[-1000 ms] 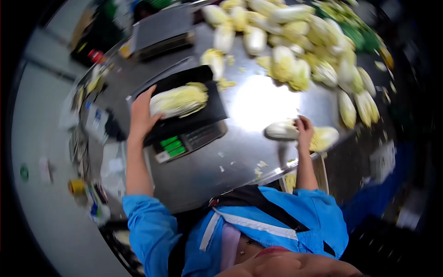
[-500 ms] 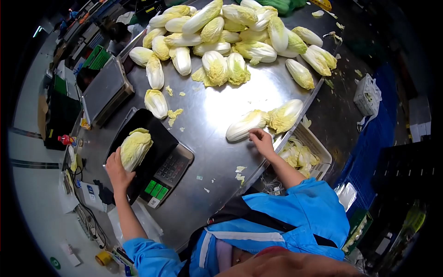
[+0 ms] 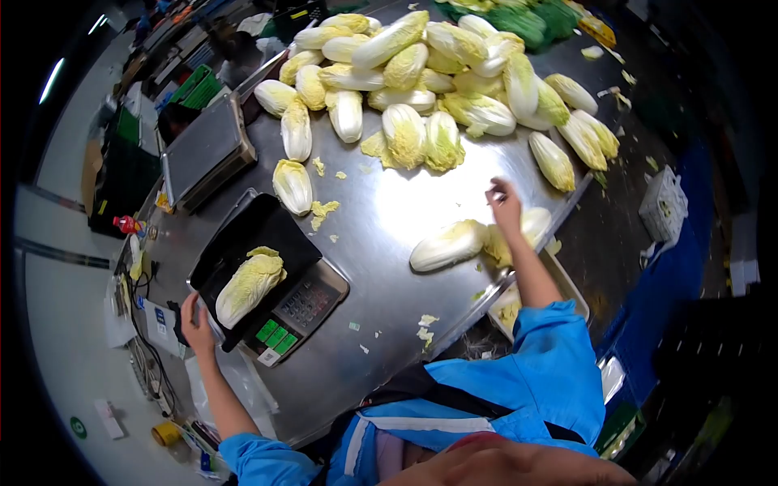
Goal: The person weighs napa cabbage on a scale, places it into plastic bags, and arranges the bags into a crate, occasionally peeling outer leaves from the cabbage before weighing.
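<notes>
A napa cabbage (image 3: 251, 285) lies on the black tray of a digital scale (image 3: 304, 301). My left hand (image 3: 197, 326) is beside the tray's left edge, off the cabbage, fingers apart and holding nothing. Over the bright middle right of the steel table, my right hand (image 3: 506, 206) has its fingers curled together; a small dark spot shows at the fingertips, too small to name. Below that hand lie a whitish napa cabbage (image 3: 448, 246) and a second cabbage (image 3: 535, 225), the latter partly hidden by my right forearm.
A large pile of napa cabbages (image 3: 405, 69) covers the far side of the steel table (image 3: 381, 283). A second scale (image 3: 207, 150) stands at the upper left. Leaf scraps (image 3: 324, 212) are scattered about. Under the right edge is a crate (image 3: 567, 283) of trimmings.
My left hand has let go of the cabbage on the scale and drawn back to the tray's edge. My right hand has lifted off the two cabbages and moved up and right.
</notes>
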